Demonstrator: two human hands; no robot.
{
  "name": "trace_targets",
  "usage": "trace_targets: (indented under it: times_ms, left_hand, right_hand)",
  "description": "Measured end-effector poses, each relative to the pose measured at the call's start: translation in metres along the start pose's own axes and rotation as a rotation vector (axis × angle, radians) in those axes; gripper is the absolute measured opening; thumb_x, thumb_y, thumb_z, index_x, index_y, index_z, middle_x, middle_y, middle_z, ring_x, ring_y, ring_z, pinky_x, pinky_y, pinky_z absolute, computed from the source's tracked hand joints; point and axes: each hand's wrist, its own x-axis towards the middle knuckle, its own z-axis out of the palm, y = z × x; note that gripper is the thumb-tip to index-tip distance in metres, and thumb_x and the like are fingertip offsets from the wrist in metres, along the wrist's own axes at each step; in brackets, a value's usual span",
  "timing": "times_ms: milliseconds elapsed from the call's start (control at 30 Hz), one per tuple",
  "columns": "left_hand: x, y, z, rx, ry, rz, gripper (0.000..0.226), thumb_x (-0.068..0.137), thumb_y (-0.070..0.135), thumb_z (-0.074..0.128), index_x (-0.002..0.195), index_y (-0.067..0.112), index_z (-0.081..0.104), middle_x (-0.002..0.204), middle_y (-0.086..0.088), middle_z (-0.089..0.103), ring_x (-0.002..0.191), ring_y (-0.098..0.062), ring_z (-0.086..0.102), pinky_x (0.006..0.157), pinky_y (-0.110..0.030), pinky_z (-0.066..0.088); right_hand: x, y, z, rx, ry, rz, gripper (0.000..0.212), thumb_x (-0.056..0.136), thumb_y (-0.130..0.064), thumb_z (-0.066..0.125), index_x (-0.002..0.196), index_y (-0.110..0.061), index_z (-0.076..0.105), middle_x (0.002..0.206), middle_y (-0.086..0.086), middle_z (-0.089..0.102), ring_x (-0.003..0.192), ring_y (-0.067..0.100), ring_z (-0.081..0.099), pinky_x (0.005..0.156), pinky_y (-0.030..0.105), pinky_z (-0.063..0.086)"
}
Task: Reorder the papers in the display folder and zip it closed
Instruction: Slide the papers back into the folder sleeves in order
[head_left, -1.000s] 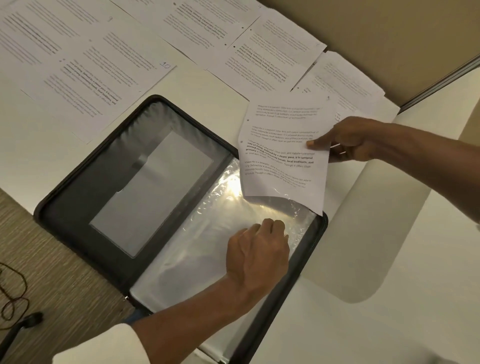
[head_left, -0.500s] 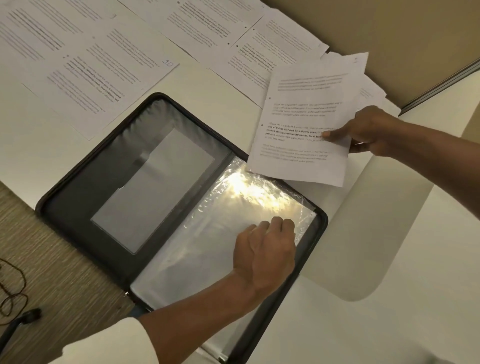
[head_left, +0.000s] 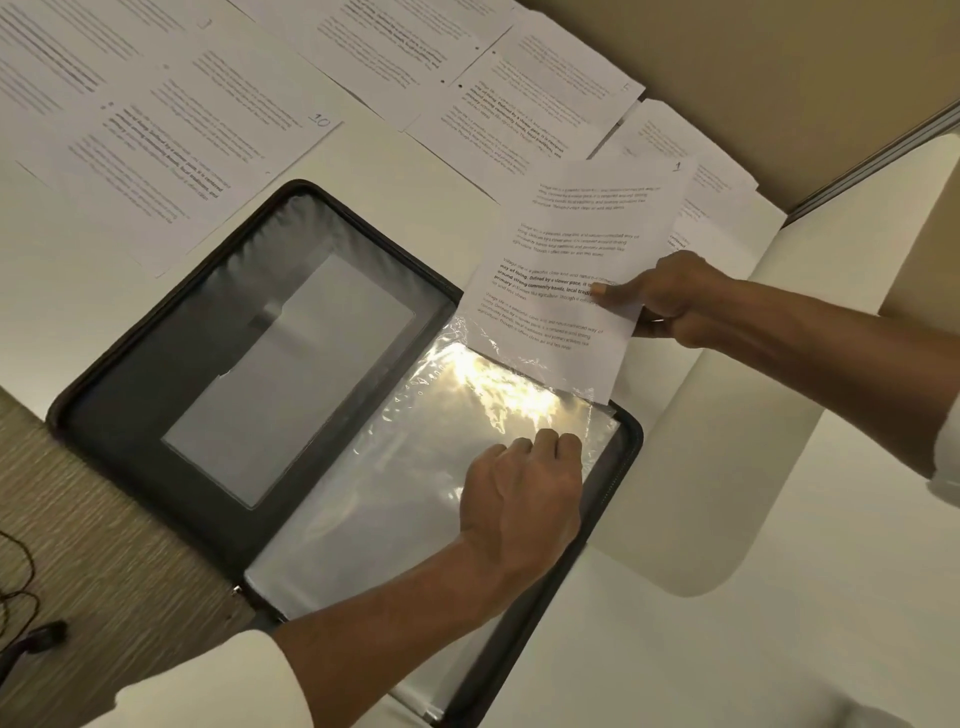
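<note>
Black zip folder (head_left: 156, 415) lies open on the worktop (head_left: 727, 623), with a clear plastic sleeve (head_left: 363, 519) on its right half. My left hand (head_left: 524, 499) rests on this sleeve near its top corner, fingers curled; whether it pinches the plastic I cannot tell. My right hand (head_left: 670, 296) pinches a printed sheet (head_left: 571, 249) by its right edge, the sheet's lower edge at the sleeve's mouth. Other papers (head_left: 208, 130) lie beyond the folder.

Table (head_left: 62, 312): white, carrying everything listed here.
Display folder (head_left: 156, 415): lying open, reaching the table's near edge.
Printed papers (head_left: 208, 130): lying spread in rows behind the folder.
</note>
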Motion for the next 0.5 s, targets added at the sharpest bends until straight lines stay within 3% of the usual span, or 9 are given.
trace_targets:
  times_ms: [267,500]
  left_hand:
    - [-0.001,-0.001,0.001,0.001,-0.009,0.008,0.03,0.072,0.026,0.094,0.081,0.017,0.067,0.064,0.003,0.06,0.048,-0.013,0.054,0.049,-0.026,0.051]
    - [-0.003,-0.003,0.005,-0.007,-0.023,0.0,0.029,0.072,0.027,0.093,0.083,0.018,0.068,0.066,0.003,0.062,0.05,-0.013,0.057,0.052,-0.027,0.056]
  right_hand:
    - [-0.002,0.004,0.004,-0.026,-0.028,0.086,0.051,0.073,-0.012,0.093,0.119,-0.01,0.071,0.1,0.006,0.081,0.091,0.023,0.078,0.065,0.035,0.064]
    - [-0.005,0.012,-0.001,-0.046,-0.021,0.137,0.043,0.076,-0.007,0.091,0.114,-0.011,0.071,0.102,0.008,0.08,0.089,0.026,0.077,0.062,0.034,0.062]
